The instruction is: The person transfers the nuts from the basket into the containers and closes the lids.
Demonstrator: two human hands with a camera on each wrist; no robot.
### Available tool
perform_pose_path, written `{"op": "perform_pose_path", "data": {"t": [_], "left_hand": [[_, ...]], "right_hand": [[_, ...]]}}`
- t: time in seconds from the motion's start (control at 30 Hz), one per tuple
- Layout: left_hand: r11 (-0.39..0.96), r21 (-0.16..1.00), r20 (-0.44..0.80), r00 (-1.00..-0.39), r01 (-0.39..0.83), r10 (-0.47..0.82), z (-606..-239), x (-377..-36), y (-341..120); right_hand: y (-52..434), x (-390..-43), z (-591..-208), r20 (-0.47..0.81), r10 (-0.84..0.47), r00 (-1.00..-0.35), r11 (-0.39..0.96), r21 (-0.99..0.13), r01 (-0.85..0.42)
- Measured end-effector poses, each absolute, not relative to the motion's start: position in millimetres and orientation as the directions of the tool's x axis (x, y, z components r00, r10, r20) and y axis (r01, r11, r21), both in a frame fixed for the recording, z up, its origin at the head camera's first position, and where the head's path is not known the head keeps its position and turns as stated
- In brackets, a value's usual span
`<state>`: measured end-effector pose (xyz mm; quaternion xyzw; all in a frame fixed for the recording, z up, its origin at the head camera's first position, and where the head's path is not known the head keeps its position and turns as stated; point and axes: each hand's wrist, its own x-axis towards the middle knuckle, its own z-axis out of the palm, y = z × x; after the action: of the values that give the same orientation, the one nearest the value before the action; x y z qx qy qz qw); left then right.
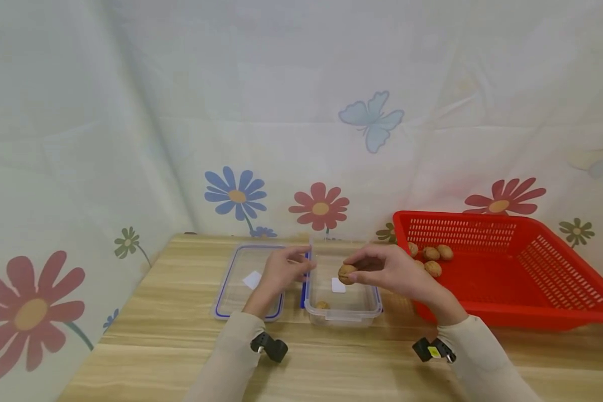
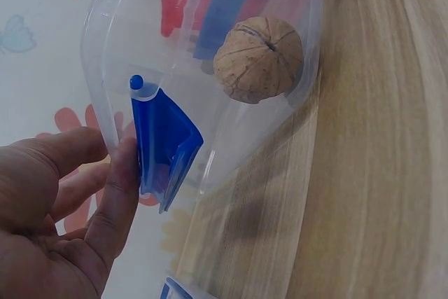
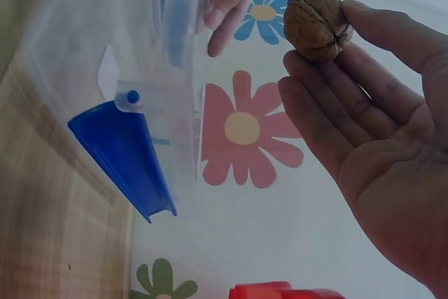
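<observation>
My right hand point(image 1: 389, 271) holds a walnut point(image 1: 347, 274) between thumb and fingertips, above a clear plastic food container point(image 1: 344, 315). The right wrist view shows the wrinkled shell of this walnut point(image 3: 318, 24) with the palm turned toward the camera. At the container's left side, my left hand point(image 1: 283, 269) grips the rim, its fingertips beside a blue latch point(image 2: 164, 145) that hangs folded down. Another walnut point(image 2: 259, 59) lies inside at the near end, seen through the clear wall in the left wrist view. A white label point(image 1: 338, 285) shows on the container.
A red plastic basket point(image 1: 482, 290) with slotted walls stands on the right, several walnuts point(image 1: 431, 254) at its left end. Left of the container lies a clear lid point(image 1: 246, 262) with a blue seal. Behind the wooden table point(image 1: 146, 346) hangs a flowered curtain point(image 1: 291, 111).
</observation>
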<state>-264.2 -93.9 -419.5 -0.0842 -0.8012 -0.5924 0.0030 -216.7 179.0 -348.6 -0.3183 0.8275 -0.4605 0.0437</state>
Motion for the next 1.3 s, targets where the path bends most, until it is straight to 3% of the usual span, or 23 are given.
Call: {"op": "perform_pose_path", "data": {"t": [0.47,1.3], "left_hand": [[0.281,0.95,0.101,-0.986,0.134,0.129,-420,-265,-94],[0.32,0.937,0.101,-0.987,0.137,0.126,-419,-264,-94]], "right_hand": [[162,-217,-365,0.137,-0.615,-0.777,0.386,-0.807,-0.448],[149,-222,-388,0.136,-0.672,-0.728,0.451,-0.705,-0.548]]}}
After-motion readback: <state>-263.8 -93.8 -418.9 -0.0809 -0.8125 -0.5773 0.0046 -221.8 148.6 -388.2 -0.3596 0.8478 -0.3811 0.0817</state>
